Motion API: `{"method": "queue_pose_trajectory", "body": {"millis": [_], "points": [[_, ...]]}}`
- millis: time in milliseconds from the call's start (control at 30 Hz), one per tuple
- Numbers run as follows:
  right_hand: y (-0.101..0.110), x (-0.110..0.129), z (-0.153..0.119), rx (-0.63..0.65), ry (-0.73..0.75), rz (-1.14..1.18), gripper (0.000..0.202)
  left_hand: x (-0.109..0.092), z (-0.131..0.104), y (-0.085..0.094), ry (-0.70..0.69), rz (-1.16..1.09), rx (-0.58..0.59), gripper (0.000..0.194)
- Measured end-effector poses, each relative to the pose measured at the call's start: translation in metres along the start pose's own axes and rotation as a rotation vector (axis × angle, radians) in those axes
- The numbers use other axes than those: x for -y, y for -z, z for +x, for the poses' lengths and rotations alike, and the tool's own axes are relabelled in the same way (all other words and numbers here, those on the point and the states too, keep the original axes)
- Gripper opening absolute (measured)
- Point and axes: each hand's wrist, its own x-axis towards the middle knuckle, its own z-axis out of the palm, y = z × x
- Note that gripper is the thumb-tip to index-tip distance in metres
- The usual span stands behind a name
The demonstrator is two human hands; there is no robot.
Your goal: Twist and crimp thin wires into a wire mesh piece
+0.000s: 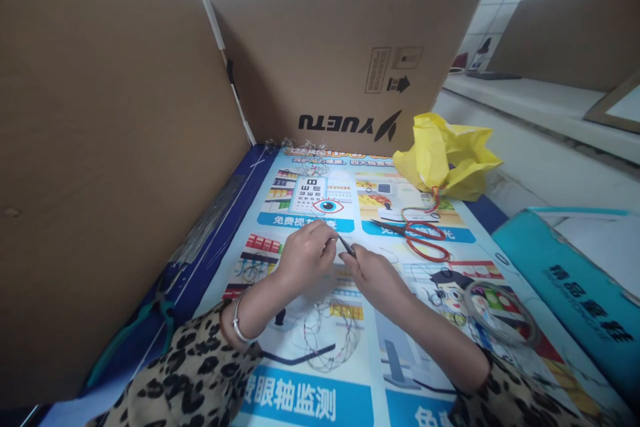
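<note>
My left hand (309,252), a silver bangle on its wrist, is closed in a pinch over the printed sheet (367,320). What its fingertips hold is too small to make out. In my right hand (373,272) is a slim dark pointed tool (347,245), its tip angled up toward the left fingertips. The rest of that tool is hidden by the hand. Below both hands lies a loose tangle of thin beaded wire (330,337). Scissors with red handles (427,241) rest beyond my right hand, beside a bundle of coloured threads (435,199).
Cardboard panels (330,47) wall off the back and left. Teal-handled pliers (163,307) and straight wire strands (213,220) lie at left. On the right are a wire coil (530,333), a crumpled yellow bag (445,153) and a teal box (575,300). More beaded wire (313,167) lies at the back.
</note>
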Motion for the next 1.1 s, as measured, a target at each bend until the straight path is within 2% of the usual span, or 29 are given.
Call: {"method": "queue_pose_trajectory", "body": {"millis": [167,433,633,700,800,867,967,1033,1100], "points": [[0.006,0.000,-0.002,0.014,0.037,-0.082,0.032,0.005,0.003,0.008,-0.032,0.047,0.083,0.015],[0.012,-0.001,-0.004,0.073,0.117,-0.229,0.033,0.011,0.011,0.026,-0.048,0.094,0.304,0.017],[0.016,-0.005,-0.003,0.125,0.212,-0.336,0.034,0.013,0.015,0.032,-0.186,0.126,0.430,0.020],[0.013,-0.005,-0.005,0.138,0.280,-0.384,0.034,0.017,0.017,0.036,-0.215,0.112,0.446,0.020],[0.009,-0.004,-0.010,0.137,0.430,-0.474,0.031,0.025,0.021,0.047,-0.165,0.068,0.326,0.020],[0.010,-0.003,-0.011,0.105,0.437,-0.437,0.031,0.028,0.023,0.055,-0.114,0.015,0.244,0.016],[0.017,-0.004,-0.008,-0.048,0.273,-0.276,0.031,0.028,0.023,0.057,-0.070,-0.035,0.241,0.013],[0.022,-0.005,-0.006,-0.060,0.116,0.018,0.033,0.026,0.022,0.053,-0.027,-0.065,0.286,0.011],[0.024,-0.007,-0.004,0.009,0.049,0.389,0.039,0.025,0.021,0.046,0.002,-0.076,0.340,0.011]]}}
